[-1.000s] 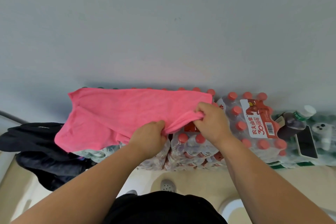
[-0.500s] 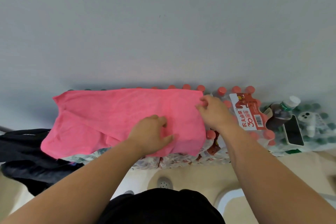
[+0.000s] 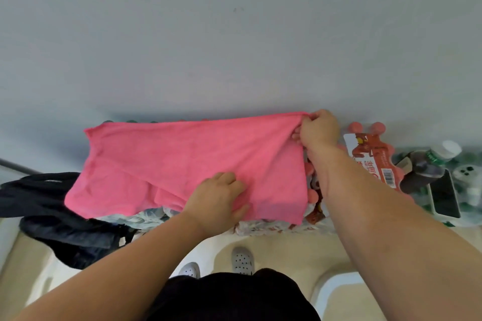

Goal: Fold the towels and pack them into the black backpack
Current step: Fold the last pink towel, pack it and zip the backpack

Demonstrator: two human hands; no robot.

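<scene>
A pink towel point(image 3: 182, 159) lies spread over shrink-wrapped packs of water bottles against the wall. My right hand point(image 3: 317, 129) pinches its far right corner and lifts that edge slightly. My left hand point(image 3: 219, 200) lies on the towel near the front edge, its fingers bent and pressing the cloth down. The black backpack point(image 3: 60, 216) slumps to the left, partly under the towel's left end.
Water bottle packs point(image 3: 370, 159) with red caps and a red label lie to the right. Further right lie a dark drink bottle point(image 3: 427, 164), a phone point(image 3: 443, 195) and a white controller point(image 3: 467, 174). The grey wall point(image 3: 234, 34) rises behind. My shoes point(image 3: 242, 260) stand on the beige floor.
My right hand has moved from the towel's near middle up to the far right corner, drawing the cloth out flat. My left hand let go of its bunch and now presses the towel down.
</scene>
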